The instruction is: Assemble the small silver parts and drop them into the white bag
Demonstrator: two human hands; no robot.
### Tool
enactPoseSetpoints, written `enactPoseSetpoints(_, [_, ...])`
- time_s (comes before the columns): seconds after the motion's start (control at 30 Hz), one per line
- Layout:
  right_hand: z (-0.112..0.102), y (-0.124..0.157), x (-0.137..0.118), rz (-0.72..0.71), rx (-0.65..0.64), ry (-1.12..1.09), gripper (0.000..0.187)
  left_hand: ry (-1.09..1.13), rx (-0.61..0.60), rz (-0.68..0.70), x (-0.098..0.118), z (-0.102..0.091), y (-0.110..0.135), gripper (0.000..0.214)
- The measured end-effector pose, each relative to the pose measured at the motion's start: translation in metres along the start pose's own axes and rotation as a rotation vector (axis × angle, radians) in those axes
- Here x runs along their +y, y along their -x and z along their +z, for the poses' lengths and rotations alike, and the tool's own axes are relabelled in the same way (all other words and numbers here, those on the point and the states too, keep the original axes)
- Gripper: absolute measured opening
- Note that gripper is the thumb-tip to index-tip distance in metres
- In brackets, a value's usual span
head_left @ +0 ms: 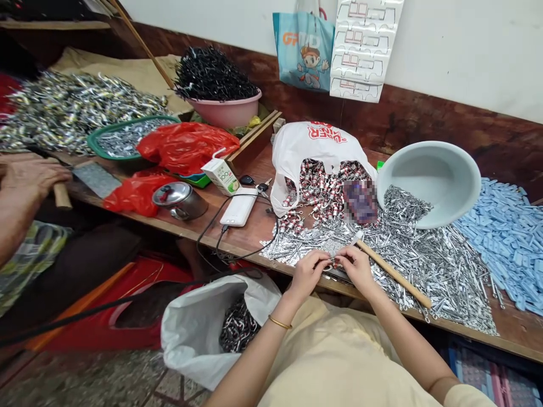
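Note:
My left hand [309,273] and my right hand [355,267] meet at the front edge of the wooden table [250,234], fingertips pinched together on a small metal part [334,264]. A wooden stick [392,273] lies slanted under my right hand, across a wide heap of silver metal pieces [428,260]. Just behind my hands, a white plastic bag [314,144] spills red-and-white parts [320,189]. A gold bangle sits on my left wrist.
A pale blue basin [428,181] leans on the heap; blue plastic pieces [504,237] lie at right. A power bank [238,207], milk carton [221,174], metal pot [180,199] and red bags [186,144] sit left. Another person's hand [29,175] grips a wooden handle. A white bag [199,328] hangs below.

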State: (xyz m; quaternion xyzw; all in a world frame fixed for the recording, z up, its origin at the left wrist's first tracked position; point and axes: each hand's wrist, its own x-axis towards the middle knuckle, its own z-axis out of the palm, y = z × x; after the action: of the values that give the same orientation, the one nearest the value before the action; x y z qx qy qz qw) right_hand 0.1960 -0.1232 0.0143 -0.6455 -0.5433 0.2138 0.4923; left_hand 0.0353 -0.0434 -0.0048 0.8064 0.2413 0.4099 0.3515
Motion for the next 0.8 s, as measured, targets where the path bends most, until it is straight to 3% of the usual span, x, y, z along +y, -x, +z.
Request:
enactPoseSetpoints(0.23, [-0.001,0.003,-0.002,-0.030,0.023,0.009,0.016,0.012,0.003,0.011,0.006,0.001,0.001,0.020])
enactPoseSetpoints(0.33, [-0.003,0.008,-0.006,-0.076,0.036,0.078,0.008,0.011,0.094,-0.017,0.013,0.002,0.000,0.020])
enactPoseSetpoints(0.47, [-0.003,0.012,-0.009,0.002,0.047,0.011,0.012,0.026,0.174,-0.083,0.026,0.001,-0.003,0.016])
enactPoseSetpoints(0.57, [-0.007,0.012,-0.014,0.012,0.049,-0.057,0.010,-0.036,0.144,-0.067,0.034,-0.001,-0.005,0.015])
enactPoseSetpoints(0.8, [-0.030,0.010,-0.037,-0.170,-0.038,-0.004,0.015,-0.046,-0.011,-0.017,0.050,-0.021,-0.009,0.016])
